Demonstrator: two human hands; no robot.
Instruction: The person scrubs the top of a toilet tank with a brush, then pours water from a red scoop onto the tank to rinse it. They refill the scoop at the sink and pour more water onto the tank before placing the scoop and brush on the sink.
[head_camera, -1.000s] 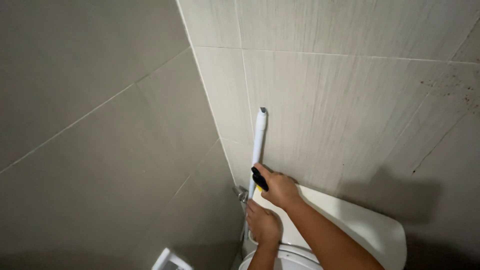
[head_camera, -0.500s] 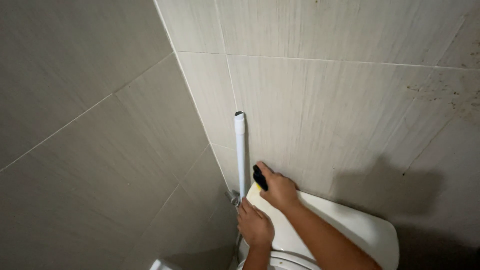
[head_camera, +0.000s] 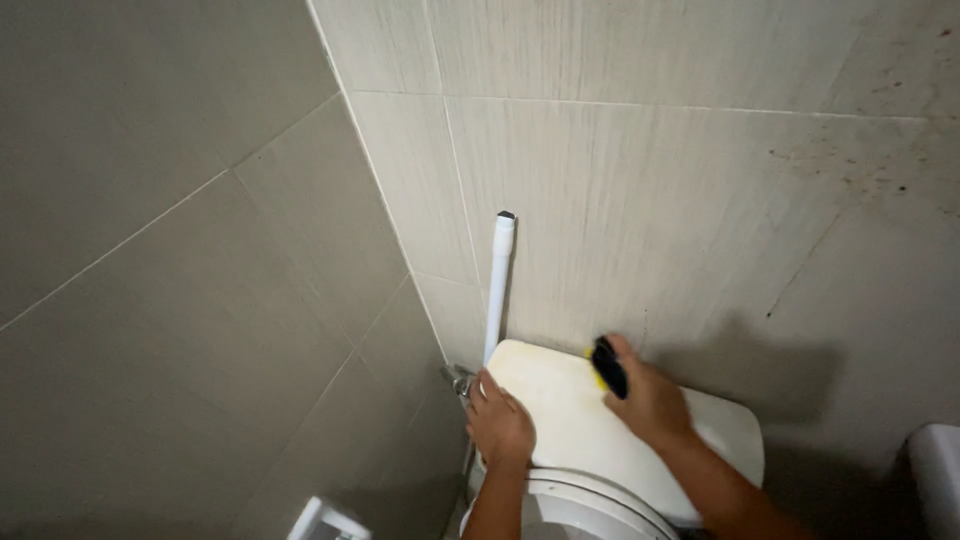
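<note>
Glossy grey-beige tiles (head_camera: 200, 250) cover both walls, with thin pale joints and a fine streaked grain on the back wall; some dark specks sit on the tiles at the upper right. Below them lies the cistern lid (head_camera: 560, 410), smooth cream-white ceramic, flat with rounded corners, a little yellowed in the middle; the curved white rim of the toilet bowl (head_camera: 590, 505) shows just under it. A straight white plastic pipe (head_camera: 497, 290) rises in the corner beside the lid, with a dark cap on top and a small metal valve (head_camera: 458, 380) at its foot.

The right hand (head_camera: 650, 400) rests on the back part of the lid, near the wall, knuckles up; its grip is closed around a small scrubber (head_camera: 606, 366), black with a yellow edge, which touches the lid. The left hand (head_camera: 500, 420) lies on the left edge of the lid, fingers curled over the rim, holding nothing else; both forearms come up from the bottom edge and hide part of the lid.
</note>
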